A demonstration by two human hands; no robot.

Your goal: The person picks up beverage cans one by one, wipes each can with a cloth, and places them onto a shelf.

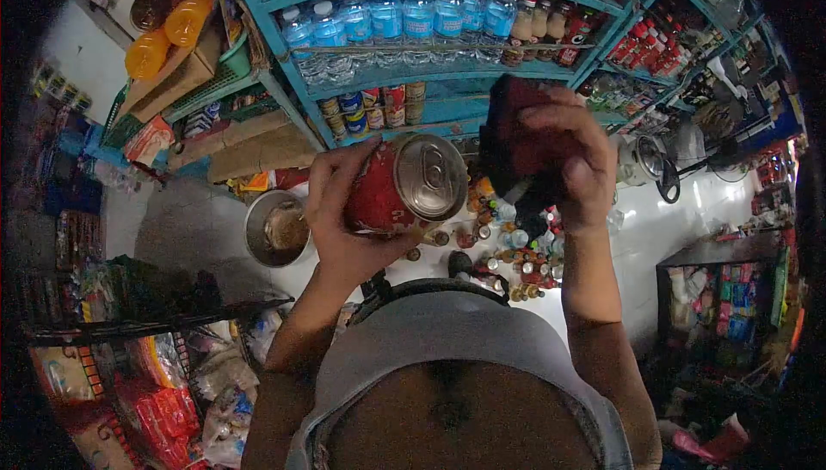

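Observation:
My left hand [335, 220] is wrapped round a red drink can [379, 190]. The can is tilted so that its silver lid and pull tab face up toward me, and the tab looks unopened. In my right hand [587, 156] is a dark, bunched cloth [514, 130], gripped by the fingers and hanging partly below them. A gap separates the cloth from the can. Beneath both hands, several bottles [525, 268] stand on the floor.
Blue shelves [447, 89] ahead hold water bottles [419, 18], cans [376, 108] and dark drinks. A metal pot [277, 229] sits on the floor at left. Orange drink bottles [189, 18] lie upper left, and a dark rack [723, 298] with packets stands at right.

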